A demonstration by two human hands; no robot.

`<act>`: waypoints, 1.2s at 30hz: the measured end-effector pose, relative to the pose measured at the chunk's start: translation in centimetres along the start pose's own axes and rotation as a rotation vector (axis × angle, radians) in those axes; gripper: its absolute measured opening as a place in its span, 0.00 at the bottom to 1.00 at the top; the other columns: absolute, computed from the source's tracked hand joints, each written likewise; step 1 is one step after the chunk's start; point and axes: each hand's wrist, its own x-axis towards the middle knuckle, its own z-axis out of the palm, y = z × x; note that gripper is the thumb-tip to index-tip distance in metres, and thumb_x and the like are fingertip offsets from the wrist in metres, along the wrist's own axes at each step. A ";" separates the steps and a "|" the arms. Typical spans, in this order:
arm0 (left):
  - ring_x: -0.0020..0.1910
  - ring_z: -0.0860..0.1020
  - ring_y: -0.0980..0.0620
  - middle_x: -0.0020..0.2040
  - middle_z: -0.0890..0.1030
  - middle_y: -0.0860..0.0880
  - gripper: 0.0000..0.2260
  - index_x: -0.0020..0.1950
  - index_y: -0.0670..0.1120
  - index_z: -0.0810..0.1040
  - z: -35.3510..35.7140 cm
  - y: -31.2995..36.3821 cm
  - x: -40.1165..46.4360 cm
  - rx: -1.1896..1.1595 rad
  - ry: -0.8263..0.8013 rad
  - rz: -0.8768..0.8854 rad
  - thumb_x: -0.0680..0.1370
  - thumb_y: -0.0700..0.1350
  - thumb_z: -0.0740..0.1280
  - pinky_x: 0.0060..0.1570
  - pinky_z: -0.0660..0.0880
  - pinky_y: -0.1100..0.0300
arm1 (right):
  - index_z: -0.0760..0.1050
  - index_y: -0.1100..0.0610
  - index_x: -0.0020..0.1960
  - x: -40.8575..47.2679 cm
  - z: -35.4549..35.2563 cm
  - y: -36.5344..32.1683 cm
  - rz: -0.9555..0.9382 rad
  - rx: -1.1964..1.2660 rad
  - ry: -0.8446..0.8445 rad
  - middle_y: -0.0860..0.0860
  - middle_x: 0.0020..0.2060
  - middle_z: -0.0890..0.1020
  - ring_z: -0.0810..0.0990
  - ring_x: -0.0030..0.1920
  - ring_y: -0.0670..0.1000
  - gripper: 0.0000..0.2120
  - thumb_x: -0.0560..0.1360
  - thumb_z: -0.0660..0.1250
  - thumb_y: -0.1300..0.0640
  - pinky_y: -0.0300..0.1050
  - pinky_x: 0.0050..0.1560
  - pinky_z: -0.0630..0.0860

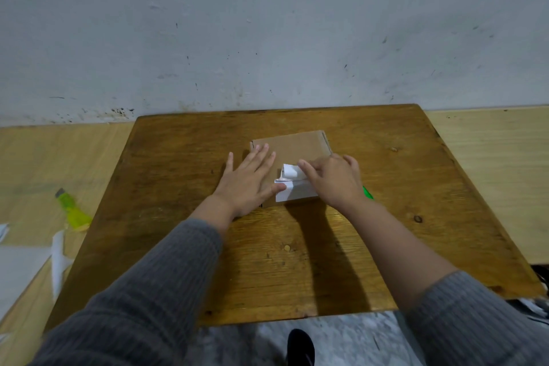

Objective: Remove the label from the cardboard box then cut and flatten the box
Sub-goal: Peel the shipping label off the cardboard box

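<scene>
Left hand (246, 178) flat on the cardboard box (292, 147), fingers (261, 154) spread wide and straight, palm pressing the left part of the lid, thumb tip touching the near left corner of the white label (292, 187). Nothing gripped there, just pinning. Right hand (334, 178) curled over the box's right side, fingertips pinched narrow on the peeled end of the label, that end rolled up into a loose white curl just beside the index finger. Rest of the label flat on the lid, between the two hands, near the box's front edge. Box lying flat on the wooden tabletop (297, 261), right under both palms, its far edge showing beyond the fingertips.

Count: two hands, one box, one label. One bright green object (367, 193) peeking out just beyond the right wrist, mostly hidden, kind not clear. Well off to the left of the left hand, one yellow-green utility knife (72, 209) on a paler wooden surface, apart from the tabletop, with white paper scraps (58, 261) nearby. Grey ribbed sleeves (142, 306) on both arms, the right one pushed up the forearm.
</scene>
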 end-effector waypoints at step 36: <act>0.77 0.39 0.54 0.79 0.41 0.54 0.24 0.79 0.53 0.45 -0.1 2.6 0.5 -0.044 0.022 -0.210 0.84 0.54 0.42 0.72 0.38 0.37 | 0.83 0.57 0.49 -4.6 -0.4 1.4 0.158 0.556 0.028 0.52 0.49 0.85 0.78 0.46 0.43 0.08 0.73 0.71 0.56 0.30 0.48 0.74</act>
